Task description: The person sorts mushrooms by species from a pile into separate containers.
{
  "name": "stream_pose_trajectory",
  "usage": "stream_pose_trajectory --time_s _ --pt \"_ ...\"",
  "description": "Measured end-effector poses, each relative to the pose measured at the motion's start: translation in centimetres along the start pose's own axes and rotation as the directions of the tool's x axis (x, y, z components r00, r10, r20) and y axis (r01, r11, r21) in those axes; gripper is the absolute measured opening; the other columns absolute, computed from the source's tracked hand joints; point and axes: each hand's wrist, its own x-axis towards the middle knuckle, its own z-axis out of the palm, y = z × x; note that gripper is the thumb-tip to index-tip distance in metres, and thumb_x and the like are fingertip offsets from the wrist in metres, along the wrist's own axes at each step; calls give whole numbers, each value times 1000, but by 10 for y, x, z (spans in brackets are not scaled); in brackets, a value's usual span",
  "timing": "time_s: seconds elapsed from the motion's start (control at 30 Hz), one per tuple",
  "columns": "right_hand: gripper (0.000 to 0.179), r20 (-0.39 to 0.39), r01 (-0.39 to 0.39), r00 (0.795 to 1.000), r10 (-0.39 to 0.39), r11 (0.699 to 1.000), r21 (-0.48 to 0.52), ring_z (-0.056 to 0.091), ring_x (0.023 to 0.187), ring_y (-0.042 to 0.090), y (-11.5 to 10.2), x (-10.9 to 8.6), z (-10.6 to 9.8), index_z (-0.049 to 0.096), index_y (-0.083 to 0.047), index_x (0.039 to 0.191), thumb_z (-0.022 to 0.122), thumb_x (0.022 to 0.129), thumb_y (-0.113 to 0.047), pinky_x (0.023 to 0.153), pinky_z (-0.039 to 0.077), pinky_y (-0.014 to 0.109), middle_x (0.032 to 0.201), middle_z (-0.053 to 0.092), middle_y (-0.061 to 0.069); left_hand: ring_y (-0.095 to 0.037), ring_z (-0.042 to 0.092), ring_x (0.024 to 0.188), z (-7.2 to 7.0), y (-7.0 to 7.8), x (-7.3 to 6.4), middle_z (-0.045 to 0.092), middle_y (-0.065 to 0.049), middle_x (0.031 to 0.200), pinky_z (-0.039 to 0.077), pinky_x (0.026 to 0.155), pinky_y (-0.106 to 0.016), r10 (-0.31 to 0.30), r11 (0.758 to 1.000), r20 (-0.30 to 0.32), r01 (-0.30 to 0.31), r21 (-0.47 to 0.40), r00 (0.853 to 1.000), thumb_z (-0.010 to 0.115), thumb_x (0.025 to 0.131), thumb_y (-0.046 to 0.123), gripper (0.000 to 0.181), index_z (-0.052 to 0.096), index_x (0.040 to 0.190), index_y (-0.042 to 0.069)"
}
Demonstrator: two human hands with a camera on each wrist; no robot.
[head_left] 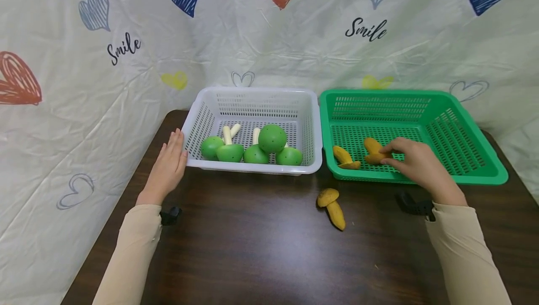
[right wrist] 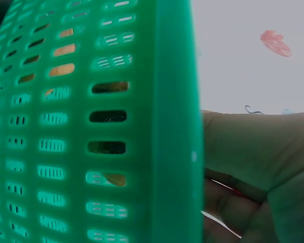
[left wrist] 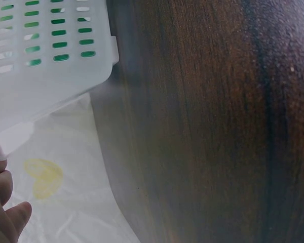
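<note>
My left hand (head_left: 165, 169) rests with straight fingers against the left side of the white basket (head_left: 252, 168). Inside that basket lie several toy mushrooms with green caps (head_left: 272, 138) and white stems. Over the front of the green basket (head_left: 379, 93), my right hand (head_left: 417, 162) pinches a yellow-brown toy mushroom (head_left: 372, 147) between thumb and fingers. A second yellow mushroom (head_left: 343, 154) lies in the basket's front left corner. In the right wrist view, the green basket wall (right wrist: 175, 126) hides the fingertips and most of the held mushroom.
Another yellow mushroom (head_left: 335, 211) lies on the dark wooden table (head_left: 252, 235), in front of the green basket. Both baskets stand side by side near the back edge. Behind them hangs a white cloth (head_left: 252, 29) printed with hearts.
</note>
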Motion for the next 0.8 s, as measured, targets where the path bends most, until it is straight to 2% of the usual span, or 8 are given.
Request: stream_pose_trajectory --time_s 0.17,0.37,0.8 --pt "17 76 -34 997 33 999 17 62 83 33 6 9 2 69 2 95 73 79 0 69 48 51 91 66 15 -30 10 143 0 1 0 14 -19 155 11 112 -52 -2 1000 -1 2 8 1000 33 102 23 56 17 148 -5" --pt "16 179 -107 979 101 994 29 61 89 35 11 16 3 68 3 98 69 83 -1 74 48 51 95 66 17 -30 10 143 0 2 0 15 -19 155 10 113 -50 -2 1000 -1 2 6 1000 35 102 21 56 18 147 -6" --pt "17 202 -107 974 104 994 5 62 89 35 15 20 11 69 4 97 70 81 1 74 49 51 94 67 18 -30 10 143 0 1 0 14 -19 155 11 112 -51 -3 1000 -1 3 7 1000 35 102 22 56 18 147 -6"
